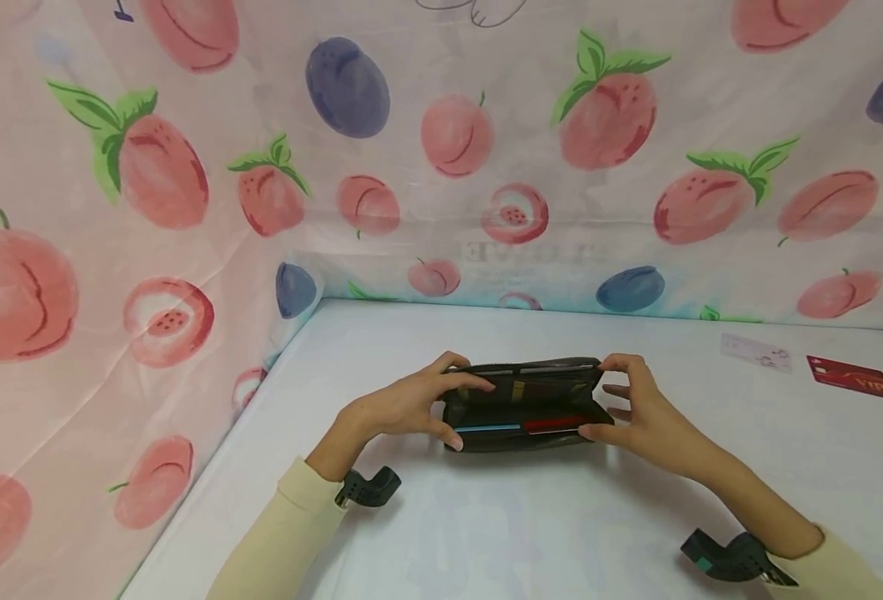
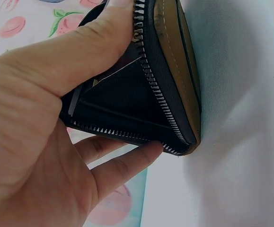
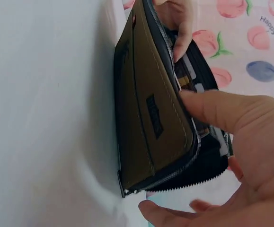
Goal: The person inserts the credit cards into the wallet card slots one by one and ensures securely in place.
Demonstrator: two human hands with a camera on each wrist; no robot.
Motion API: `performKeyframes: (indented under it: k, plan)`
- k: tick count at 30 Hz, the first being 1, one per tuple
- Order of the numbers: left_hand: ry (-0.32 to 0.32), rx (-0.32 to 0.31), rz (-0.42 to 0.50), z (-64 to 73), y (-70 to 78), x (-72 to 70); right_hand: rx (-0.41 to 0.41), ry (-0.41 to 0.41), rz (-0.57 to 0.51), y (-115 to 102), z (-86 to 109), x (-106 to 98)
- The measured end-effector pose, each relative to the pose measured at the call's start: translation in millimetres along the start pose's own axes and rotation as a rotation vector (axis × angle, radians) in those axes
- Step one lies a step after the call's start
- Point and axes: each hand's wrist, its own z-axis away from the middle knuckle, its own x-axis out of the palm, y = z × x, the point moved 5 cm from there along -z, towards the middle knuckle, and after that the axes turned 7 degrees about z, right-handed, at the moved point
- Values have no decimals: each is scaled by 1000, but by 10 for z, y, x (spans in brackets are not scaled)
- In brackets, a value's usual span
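A dark zip-around wallet stands on the white table with its mouth spread wide. Its outer face looks brown with a zip edge in the right wrist view. At the left end my left hand grips it, thumb on the near rim and fingers at the far rim. My right hand holds the opposite end, thumb on the near rim, index finger at the far corner. Inside, along the near side, show a red card and a blue-edged card. The deeper pockets are dark.
A red VIP card lies on the table to the right. Beside it is a pale, faintly printed slip. A fruit-patterned curtain borders the table at the back and left.
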Motion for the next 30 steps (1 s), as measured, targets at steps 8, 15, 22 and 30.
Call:
performKeyframes:
  k: [8,15,22,30]
  plan:
    - [-9,7,28,-25,-5,51,11,-88,-103,155,-32,88]
    - [-2,6,21,-5,-12,40,20,-94,-70,227,-113,151]
    - [-3,-16,19,-4,-23,23,29,-85,-78,210,-158,156]
    - [-5,-26,6,-5,-31,7,52,-64,-41,202,-183,167]
